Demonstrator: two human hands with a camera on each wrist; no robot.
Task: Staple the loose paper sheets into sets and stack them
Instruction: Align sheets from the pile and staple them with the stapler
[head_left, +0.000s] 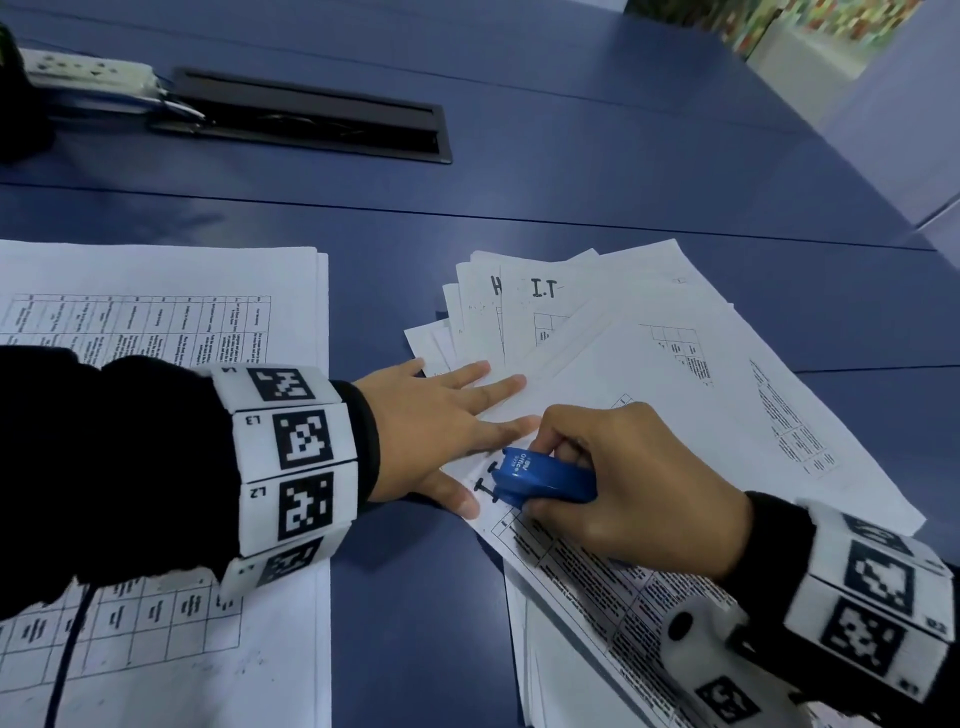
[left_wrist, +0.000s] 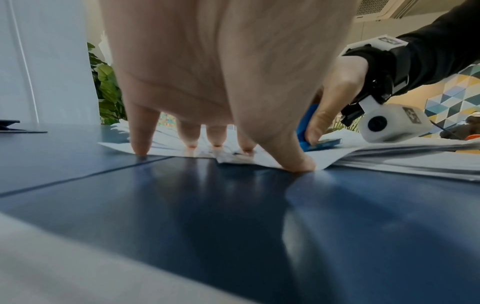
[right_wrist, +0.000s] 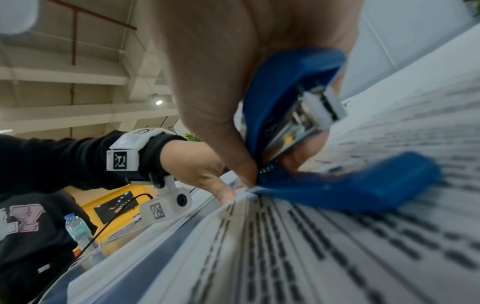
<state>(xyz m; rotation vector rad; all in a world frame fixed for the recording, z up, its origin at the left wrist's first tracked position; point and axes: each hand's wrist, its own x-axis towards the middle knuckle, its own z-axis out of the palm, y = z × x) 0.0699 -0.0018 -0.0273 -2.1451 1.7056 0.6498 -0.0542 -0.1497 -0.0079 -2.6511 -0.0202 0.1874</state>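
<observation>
A blue stapler (head_left: 545, 477) sits at the near left corner of the top sheets of a fanned pile of printed paper (head_left: 675, 405). My right hand (head_left: 618, 483) grips it, thumb and fingers curled round its body. In the right wrist view the stapler (right_wrist: 298, 127) gapes, its base (right_wrist: 363, 185) lying flat on the printed page. My left hand (head_left: 441, 431) lies flat with straight, spread fingers, pressing the pile's left edge just beside the stapler. The left wrist view shows its fingertips (left_wrist: 141, 148) touching paper and table.
A neat stack of table-printed sheets (head_left: 166, 322) lies at the left, under my left forearm. A black cable slot (head_left: 311, 114) and a white power strip (head_left: 88, 73) sit at the table's far side. Bare blue table (head_left: 415, 597) runs between the two piles.
</observation>
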